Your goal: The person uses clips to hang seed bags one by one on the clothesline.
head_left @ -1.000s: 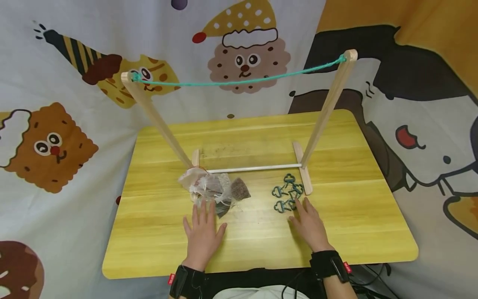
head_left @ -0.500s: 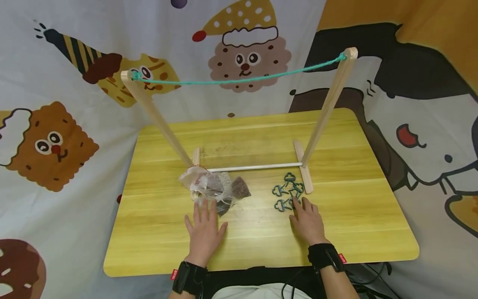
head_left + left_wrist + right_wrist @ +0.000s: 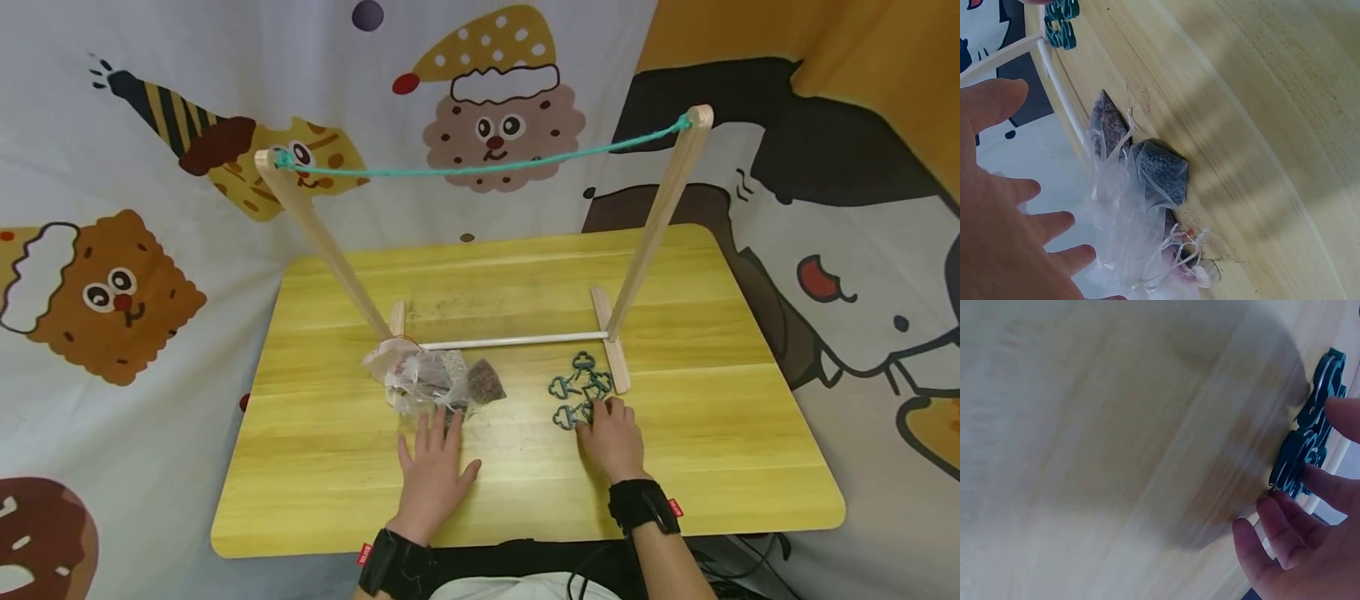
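While both hands creep forward on the table [image 3: 675, 467]:
left hand [image 3: 433, 467]: flat, fingers spread, tips now at mesh pouches [image 3: 435, 382]
right hand [image 3: 611, 437]: fingers relaxed, now touching teal clips [image 3: 579, 387]
meaning: pickup looks imminent

One wooden rack [image 3: 645, 242] with one green cord [image 3: 480, 169] stands on the bench [image 3: 712, 433]. Near the front edge lie about five teal clips [image 3: 579, 388]. Several small mesh bags [image 3: 435, 382] lie in one heap, their number unclear.
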The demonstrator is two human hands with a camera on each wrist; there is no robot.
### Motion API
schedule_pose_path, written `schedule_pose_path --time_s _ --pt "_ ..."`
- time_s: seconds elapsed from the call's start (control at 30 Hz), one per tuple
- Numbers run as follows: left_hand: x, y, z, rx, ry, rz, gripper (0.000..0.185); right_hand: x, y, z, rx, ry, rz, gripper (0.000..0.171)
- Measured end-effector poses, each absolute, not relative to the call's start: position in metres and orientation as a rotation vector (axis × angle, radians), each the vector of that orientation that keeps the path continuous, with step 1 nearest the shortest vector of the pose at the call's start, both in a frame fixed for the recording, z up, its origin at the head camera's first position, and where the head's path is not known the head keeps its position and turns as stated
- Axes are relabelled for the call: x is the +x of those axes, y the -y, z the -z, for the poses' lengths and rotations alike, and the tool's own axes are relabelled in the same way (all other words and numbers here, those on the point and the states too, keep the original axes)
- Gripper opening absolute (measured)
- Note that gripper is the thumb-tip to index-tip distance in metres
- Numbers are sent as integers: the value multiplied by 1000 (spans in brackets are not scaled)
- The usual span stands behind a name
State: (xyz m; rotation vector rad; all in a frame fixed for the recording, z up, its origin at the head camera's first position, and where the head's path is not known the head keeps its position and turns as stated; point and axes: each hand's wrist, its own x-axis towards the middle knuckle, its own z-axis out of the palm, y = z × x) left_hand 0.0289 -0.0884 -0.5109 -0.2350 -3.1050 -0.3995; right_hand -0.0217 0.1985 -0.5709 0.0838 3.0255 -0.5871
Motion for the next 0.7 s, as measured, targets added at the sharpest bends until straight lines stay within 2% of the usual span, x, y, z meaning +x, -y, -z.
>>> schedule_pose_path --time_s 0.7 --pt "22 93 505 -224 3017 482 76 -27 -207 578 204 -3023 803 18"
